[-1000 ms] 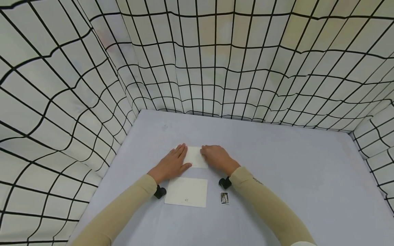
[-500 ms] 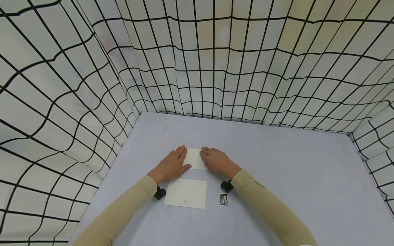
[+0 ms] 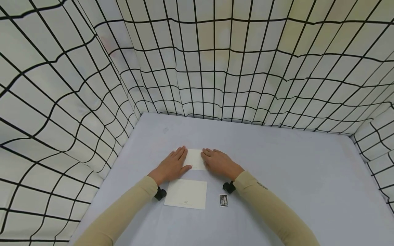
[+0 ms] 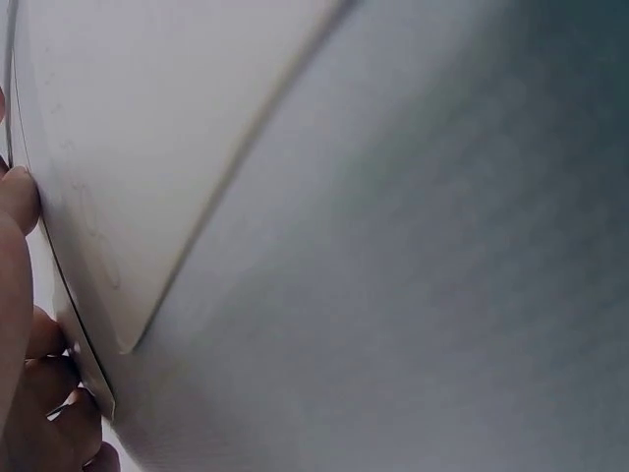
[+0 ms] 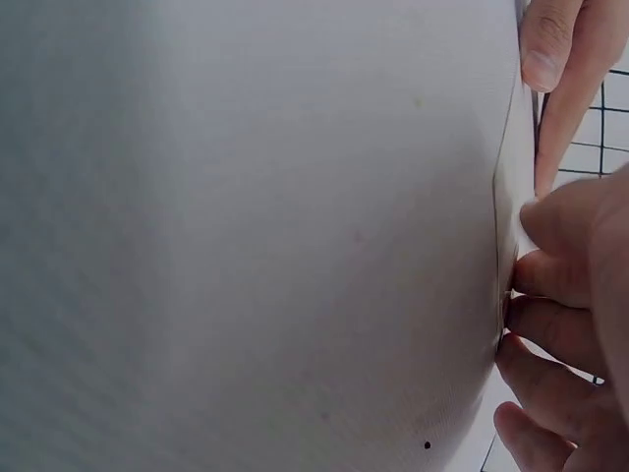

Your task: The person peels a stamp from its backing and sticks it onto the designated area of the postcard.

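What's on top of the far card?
The left grip and right grip rest on the far card; its pale middle shows between. What they cover can't be seen.

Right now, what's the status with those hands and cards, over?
Left hand on left side of far cream rectangular card; right hand on its right. Near cream rectangular card, small white-bordered rectangular picture lie separately. Nothing seen blocking the hands.
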A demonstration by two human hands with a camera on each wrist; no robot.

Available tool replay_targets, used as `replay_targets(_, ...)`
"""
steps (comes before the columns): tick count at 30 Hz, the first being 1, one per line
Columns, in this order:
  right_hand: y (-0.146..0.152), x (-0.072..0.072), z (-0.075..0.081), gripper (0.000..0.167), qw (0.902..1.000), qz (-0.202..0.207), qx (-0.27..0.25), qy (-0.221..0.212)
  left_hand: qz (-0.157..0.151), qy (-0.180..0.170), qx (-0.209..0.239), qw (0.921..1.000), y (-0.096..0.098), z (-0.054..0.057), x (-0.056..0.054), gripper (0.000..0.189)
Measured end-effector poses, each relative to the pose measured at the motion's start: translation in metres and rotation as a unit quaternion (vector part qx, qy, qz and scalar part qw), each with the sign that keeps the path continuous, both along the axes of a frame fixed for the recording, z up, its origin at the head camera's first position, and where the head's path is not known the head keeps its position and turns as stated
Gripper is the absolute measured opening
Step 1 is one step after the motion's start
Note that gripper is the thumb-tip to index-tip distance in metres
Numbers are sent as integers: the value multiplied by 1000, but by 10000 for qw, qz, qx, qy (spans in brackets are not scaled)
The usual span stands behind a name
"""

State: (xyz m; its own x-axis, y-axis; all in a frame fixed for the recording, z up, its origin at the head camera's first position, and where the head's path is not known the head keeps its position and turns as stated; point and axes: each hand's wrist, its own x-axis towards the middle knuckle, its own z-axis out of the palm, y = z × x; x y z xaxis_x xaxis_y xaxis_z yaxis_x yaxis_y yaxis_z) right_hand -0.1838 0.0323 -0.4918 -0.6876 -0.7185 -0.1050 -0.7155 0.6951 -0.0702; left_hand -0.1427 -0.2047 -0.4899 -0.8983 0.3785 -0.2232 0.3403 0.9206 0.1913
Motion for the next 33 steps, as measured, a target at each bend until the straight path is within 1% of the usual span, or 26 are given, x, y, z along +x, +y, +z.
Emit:
replay_targets(2, -1, 1, 0, 53, 10000, 0, 18, -76, 4, -10, 29, 10000, 0, 0, 1, 80)
replay_targets(5, -2, 3, -1, 61, 9996, -43, 53, -270, 14, -39, -40, 10000, -1, -2, 1, 80)
replay_targets(10, -2, 7, -2, 82, 9981, -112, 173, -572, 53, -47, -46, 10000, -2, -6, 1, 80)
replay_targets(13, -1, 9, -2, 90, 9973, -108, 206, -689, 68, -81, -53, 9999, -2, -7, 1, 81)
replay_targets(16, 1, 12, -2, 93, 9973, -84, 150, -718, 51, -81, -79, 9999, -3, -6, 2, 82)
replay_targets(19, 3, 13, -3, 98, 9975, -18, 171, -681, -22, 20, -44, 10000, -4, -6, 1, 81)
replay_targets(23, 6, 13, -4, 103, 9973, -1, 202, -700, -79, 62, -53, 9999, -5, -6, -1, 79)
replay_targets(28, 8, 13, -1, 102, 9964, -91, 104, -835, -96, 1, -151, 9998, -4, -7, -4, 82)
replay_targets(33, 9, 12, -1, 101, 9958, 3, 82, -908, -119, 11, -100, 9999, -3, -5, -3, 82)
